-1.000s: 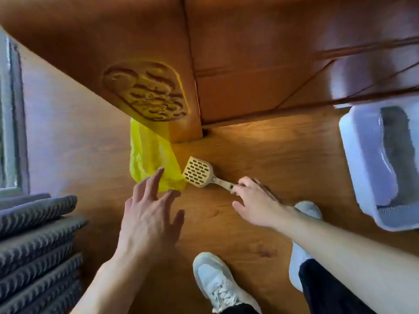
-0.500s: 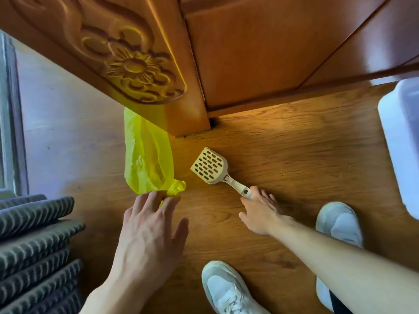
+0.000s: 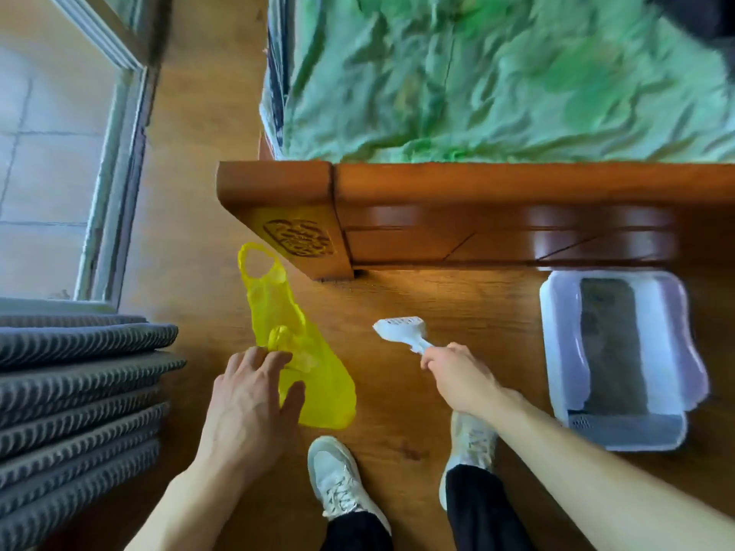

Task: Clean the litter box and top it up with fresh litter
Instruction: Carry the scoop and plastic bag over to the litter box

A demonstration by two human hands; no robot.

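Head view: right hand (image 3: 461, 375) grips the scoop (image 3: 401, 332); left hand (image 3: 250, 395) pinches the yellow bag (image 3: 310, 375).

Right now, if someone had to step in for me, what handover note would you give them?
Right hand grips the litter scoop by its handle, lifted off the floor.
Left hand holds the yellow bag, which hangs limp above the floor.
Litter box sits on the floor to the right, by the bed frame, dark litter inside.
Done: scoop and bag picked up.
Left: scoop waste into the bag, top up with fresh litter; none in view.
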